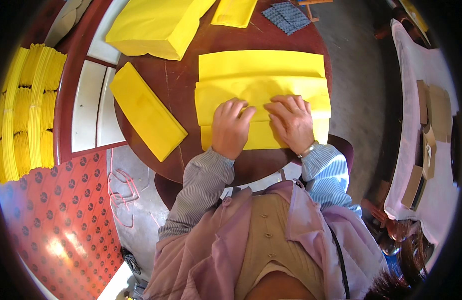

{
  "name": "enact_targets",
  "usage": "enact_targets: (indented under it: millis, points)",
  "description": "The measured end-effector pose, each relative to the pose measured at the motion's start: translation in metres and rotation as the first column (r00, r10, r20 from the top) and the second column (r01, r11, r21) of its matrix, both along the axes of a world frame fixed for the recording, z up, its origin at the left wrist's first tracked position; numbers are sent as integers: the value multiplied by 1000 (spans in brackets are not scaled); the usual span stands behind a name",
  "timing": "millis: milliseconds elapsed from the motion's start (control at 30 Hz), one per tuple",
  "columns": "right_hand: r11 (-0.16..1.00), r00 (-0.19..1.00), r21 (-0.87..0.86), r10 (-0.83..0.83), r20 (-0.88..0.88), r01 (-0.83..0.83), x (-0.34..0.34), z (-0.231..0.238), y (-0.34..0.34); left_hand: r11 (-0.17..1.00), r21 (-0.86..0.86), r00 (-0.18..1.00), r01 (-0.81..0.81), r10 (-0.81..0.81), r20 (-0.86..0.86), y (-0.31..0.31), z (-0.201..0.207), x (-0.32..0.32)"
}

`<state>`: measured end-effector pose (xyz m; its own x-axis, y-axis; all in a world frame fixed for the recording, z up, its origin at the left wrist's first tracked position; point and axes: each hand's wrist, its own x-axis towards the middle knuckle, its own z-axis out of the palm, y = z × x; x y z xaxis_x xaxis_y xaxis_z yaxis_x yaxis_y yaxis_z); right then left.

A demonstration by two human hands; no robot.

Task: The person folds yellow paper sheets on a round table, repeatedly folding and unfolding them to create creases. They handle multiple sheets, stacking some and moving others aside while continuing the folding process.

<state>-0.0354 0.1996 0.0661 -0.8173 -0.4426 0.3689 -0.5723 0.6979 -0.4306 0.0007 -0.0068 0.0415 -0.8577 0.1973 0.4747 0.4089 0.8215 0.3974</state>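
Observation:
A yellow, cloth-like sheet (pixel 261 67) lies folded in broad horizontal layers on the round dark red table (pixel 163 87). Both hands rest on its middle layer, close to the fold on my side. My left hand (pixel 231 128) has its fingers bent and its thumb apart, touching the yellow material. A little to the right, my right hand (pixel 293 122) lies with fingers loosely spread and thumb pointing inward. Neither hand visibly grips anything; the fingertips press on the surface. A narrow folded yellow piece (pixel 148 111) lies slantwise to the left.
A bulky yellow pile (pixel 158 27) and a smaller folded yellow piece (pixel 234 12) lie at the far side, beside a grey textured cloth (pixel 286 18). Stacked yellow bundles (pixel 28 112) stand at far left. Cardboard boxes (pixel 436 112) sit on a cloth-covered table (pixel 398 165) at right.

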Motion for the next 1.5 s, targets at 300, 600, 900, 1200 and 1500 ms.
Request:
enact_targets:
  millis: [300, 600, 900, 1200, 1500]
  points:
    - [998, 998, 6, -64, -27, 64, 9, -6, 23, 981, 133, 987, -144, 133, 88, -49, 4, 39]
    - [996, 996, 28, -88, -32, 89, 9, -4, 24, 982, -55, 972, -180, 186, 141, -61, 25, 34]
    - [994, 995, 44, -97, -28, 98, 5, -1, 21, 980, -66, 978, -187, 192, 77, -27, 20, -17]
    - [994, 994, 10, -105, -39, 105, 3, -3, 20, 956, -58, 944, -289, 294, 152, -48, 22, 33]
    - [992, 991, 19, -125, -49, 126, 6, -4, 19, 993, 92, 989, -69, 57, 133, -8, 8, -29]
